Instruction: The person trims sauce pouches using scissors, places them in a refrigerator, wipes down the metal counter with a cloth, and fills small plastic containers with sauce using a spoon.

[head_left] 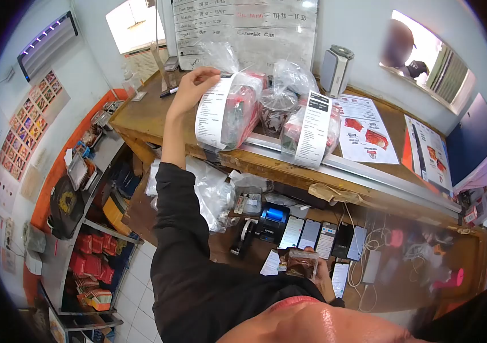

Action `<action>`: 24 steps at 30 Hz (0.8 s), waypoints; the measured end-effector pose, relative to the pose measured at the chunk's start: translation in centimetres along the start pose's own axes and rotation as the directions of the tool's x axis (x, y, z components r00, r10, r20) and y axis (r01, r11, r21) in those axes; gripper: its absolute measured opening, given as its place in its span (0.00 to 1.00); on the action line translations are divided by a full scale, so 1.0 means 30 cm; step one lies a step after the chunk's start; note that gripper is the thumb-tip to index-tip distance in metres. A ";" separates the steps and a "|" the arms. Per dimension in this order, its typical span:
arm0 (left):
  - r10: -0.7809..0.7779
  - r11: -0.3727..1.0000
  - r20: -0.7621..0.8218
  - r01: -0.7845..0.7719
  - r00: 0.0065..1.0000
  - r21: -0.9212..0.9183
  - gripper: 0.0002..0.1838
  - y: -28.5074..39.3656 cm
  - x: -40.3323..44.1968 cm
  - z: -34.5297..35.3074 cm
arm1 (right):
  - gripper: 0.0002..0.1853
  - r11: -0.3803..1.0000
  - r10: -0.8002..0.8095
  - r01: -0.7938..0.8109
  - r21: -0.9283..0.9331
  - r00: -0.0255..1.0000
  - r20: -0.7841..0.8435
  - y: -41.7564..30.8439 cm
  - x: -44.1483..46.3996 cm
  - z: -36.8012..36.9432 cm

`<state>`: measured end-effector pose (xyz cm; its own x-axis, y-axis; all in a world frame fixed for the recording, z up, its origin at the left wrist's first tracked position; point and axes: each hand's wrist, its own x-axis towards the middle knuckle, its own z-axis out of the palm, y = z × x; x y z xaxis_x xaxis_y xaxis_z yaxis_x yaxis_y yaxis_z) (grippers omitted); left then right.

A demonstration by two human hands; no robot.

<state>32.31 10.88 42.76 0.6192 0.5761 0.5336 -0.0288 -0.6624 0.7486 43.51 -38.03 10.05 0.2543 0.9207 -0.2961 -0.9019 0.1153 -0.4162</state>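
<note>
My left hand [197,81] reaches up to the counter, its fingers closed at the top edge of a long printed receipt [211,114]. That receipt hangs on the front of a knotted clear plastic bag [240,111] with red and white packaging inside. Beside it stands a second clear bag [329,134] with another receipt [313,128] on it. Between them is a clear cup with dark contents [277,108], bagged in plastic. Lower down, my right hand [324,279] grips a small clear packet with dark brown contents [299,264], over the phones.
Several phones [310,235] lie on the lower shelf beside a black receipt printer [273,222] and white cables [372,243]. Printed menus [366,130], a grey speaker-like box [336,70] and a monitor [475,137] stand right. Red packets [92,257] fill a left shelf. Someone is beyond the window.
</note>
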 end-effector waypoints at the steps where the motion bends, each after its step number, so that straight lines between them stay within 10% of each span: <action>1: 0.060 0.997 0.035 -0.062 0.998 0.054 0.15 0.002 0.004 0.004 | 0.17 0.999 -0.012 0.010 -0.030 0.999 -0.052 0.000 0.004 0.026; 7: 0.387 0.897 -0.242 -0.304 0.890 0.321 0.20 0.270 -0.193 0.111 | 0.15 0.979 -0.011 0.003 -0.202 0.999 -0.039 -0.027 0.033 0.150; 10: 0.254 0.967 0.511 -0.213 0.822 -0.138 0.41 0.353 -0.481 0.272 | 0.14 0.881 -0.016 0.071 -0.468 0.993 0.120 -0.133 0.060 0.308; 13: 0.142 0.830 0.790 0.363 0.596 -0.423 0.52 0.113 -0.786 0.545 | 0.13 0.739 -0.015 0.174 -0.650 0.970 0.242 -0.213 0.080 0.532; 15: -0.107 0.214 0.774 0.775 0.624 -0.595 0.40 0.113 -0.945 0.574 | 0.16 0.180 0.045 0.534 -0.826 0.835 0.549 -0.251 0.126 0.664; 16: -0.100 0.308 0.713 0.703 0.694 -0.641 0.36 0.055 -1.013 0.627 | 0.16 0.176 0.047 0.548 -0.818 0.825 0.563 -0.266 0.127 0.714; 19: -0.250 0.058 0.730 0.763 0.636 -0.644 0.35 0.112 -1.105 0.629 | 0.21 -0.589 0.251 0.419 -0.691 0.907 0.337 -0.350 0.092 0.952; 21: -0.279 -0.113 0.723 0.727 0.631 -0.678 0.36 0.039 -1.206 0.674 | 0.18 -0.556 -0.011 0.464 -0.690 0.826 0.564 -0.448 0.200 1.031; 22: -0.282 -0.109 0.717 0.721 0.637 -0.684 0.36 0.036 -1.189 0.651 | 0.20 -0.472 -0.204 0.475 -0.743 0.761 0.616 -0.505 0.259 1.086; 24: -0.359 0.108 0.623 0.694 0.695 -0.712 0.35 0.050 -1.146 0.580 | 0.30 -0.854 -0.373 0.236 -0.463 0.342 0.863 -0.640 0.489 1.107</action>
<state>24.63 -18.25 18.68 0.9296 0.3397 -0.1430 -0.1319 0.6689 0.7315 52.95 -14.35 42.26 0.1221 0.5939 0.7952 0.9922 -0.0534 -0.1125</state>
